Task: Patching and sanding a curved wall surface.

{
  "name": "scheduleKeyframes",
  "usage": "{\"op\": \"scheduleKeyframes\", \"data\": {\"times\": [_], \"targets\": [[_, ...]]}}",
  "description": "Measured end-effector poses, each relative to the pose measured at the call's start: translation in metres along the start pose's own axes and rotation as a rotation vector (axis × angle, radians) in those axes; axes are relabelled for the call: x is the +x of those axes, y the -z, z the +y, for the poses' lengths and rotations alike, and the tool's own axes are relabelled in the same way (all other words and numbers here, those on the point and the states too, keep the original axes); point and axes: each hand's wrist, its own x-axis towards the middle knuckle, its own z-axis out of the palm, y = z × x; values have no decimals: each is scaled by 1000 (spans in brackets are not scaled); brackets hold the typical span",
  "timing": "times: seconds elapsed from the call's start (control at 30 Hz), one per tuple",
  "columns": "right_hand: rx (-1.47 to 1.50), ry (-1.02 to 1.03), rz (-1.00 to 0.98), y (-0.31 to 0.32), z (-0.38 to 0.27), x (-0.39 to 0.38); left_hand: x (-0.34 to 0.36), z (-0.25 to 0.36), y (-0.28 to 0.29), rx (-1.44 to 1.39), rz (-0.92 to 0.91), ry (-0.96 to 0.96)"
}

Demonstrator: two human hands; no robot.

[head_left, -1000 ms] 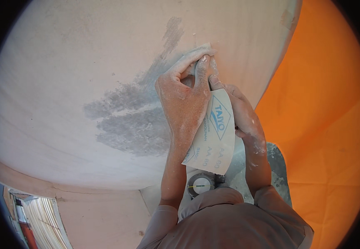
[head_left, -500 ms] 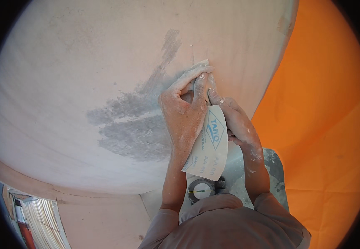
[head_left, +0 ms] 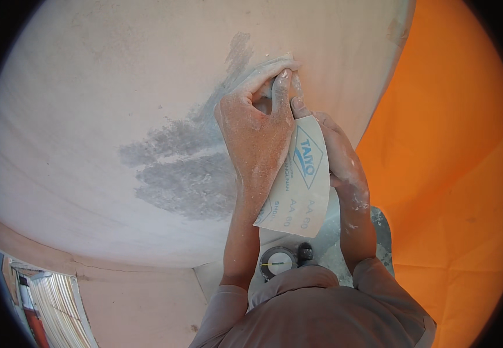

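My left hand [head_left: 254,130] is raised against a pale curved surface [head_left: 147,69], its thumb and fingers bent round the upper part of a sheet of sandpaper. The sandpaper [head_left: 303,185] has a cream back with blue print. Its lower end hangs free and slightly curled between my forearms. My right hand [head_left: 344,159] grips the sheet's right side, thumb up beside my left fingertips; its other fingers are partly hidden behind the sheet. Pale dust coats both hands. Left of them, rough dark grey patches [head_left: 187,185] mark the surface.
An orange sheet [head_left: 449,174] hangs along the right side, next to the pale surface's edge. Below my hands is a round dark container [head_left: 277,262] with a pale top, close to my body. A ribbed pale panel [head_left: 60,307] shows at the lower left.
Both hands have moved upward along the pale surface, carrying the sandpaper with them. The sheet's hanging end has swung slightly to the right. Both grips look the same.
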Motion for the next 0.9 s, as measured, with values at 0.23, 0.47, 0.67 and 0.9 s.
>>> {"op": "scheduleKeyframes", "data": {"times": [0.23,0.47,0.67,0.9], "targets": [[-25,-31,97,8,50,-12,-13,-25,-5,-9,-67,25],[3,12,190,-12,24,-18,-12,-16,-4,-14,-41,-7],[-70,-50,133,2,31,-12,-6,-10,-2,-10,-147,107],[-39,14,188,-7,39,-16,-12,-23,-5,16,-68,38]]}}
